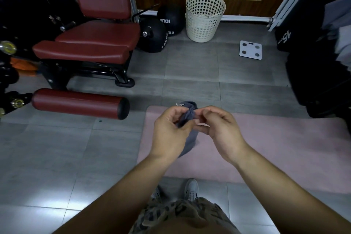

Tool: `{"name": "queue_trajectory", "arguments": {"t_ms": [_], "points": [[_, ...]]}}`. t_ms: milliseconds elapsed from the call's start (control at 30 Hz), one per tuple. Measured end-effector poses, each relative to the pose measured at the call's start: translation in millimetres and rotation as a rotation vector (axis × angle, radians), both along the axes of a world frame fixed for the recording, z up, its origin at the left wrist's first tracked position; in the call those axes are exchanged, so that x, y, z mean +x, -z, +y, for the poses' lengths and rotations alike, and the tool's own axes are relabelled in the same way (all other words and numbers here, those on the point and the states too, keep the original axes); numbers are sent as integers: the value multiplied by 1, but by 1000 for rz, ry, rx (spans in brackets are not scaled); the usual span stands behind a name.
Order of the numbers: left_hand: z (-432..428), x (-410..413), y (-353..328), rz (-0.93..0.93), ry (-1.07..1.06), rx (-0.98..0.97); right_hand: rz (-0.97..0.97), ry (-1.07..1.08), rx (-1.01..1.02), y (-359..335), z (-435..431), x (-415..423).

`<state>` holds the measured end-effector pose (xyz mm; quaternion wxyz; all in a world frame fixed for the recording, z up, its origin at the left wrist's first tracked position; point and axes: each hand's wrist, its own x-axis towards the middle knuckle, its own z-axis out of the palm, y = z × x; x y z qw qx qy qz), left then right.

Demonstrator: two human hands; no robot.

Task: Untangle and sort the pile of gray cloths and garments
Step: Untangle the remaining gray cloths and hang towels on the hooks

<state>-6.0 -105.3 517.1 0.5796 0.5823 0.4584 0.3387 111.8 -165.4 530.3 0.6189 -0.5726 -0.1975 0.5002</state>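
- Head view: both hands meet in front of the body, above a pink mat (284,148) on the gray floor (57,157).
- The left hand (171,131) has its fingers curled round a bunched gray cloth (190,114).
- The right hand (220,131) pinches the cloth's top, it seems; its fingertips are partly hidden.
- The cloth hangs down between the hands, clear of the mat.
- Well apart by the far wall stands a white basket (205,15), with a scale (250,49) near it.
- A red seat (95,43) stands to the left.
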Motion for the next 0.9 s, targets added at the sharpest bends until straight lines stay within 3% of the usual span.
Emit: {"name": "queue_trajectory", "arguments": {"t_ms": [100,267,367,500,733,900], "points": [[13,-4,0,5,7,21,44,-70,-19,-4,0,8],[40,-12,-24,-68,35,30,-621,-56,-191,18,1,48],[49,-15,-38,-134,60,27,-785,-233,-229,29,-2,65],[57,-21,-50,-206,144,63,-789,-377,-221,34,-3,65],[64,-32,-64,-414,247,-39,-725,-543,-121,31,-5,48],[70,-36,-61,-420,251,-71,-792,-648,-114,39,0,35]]}}
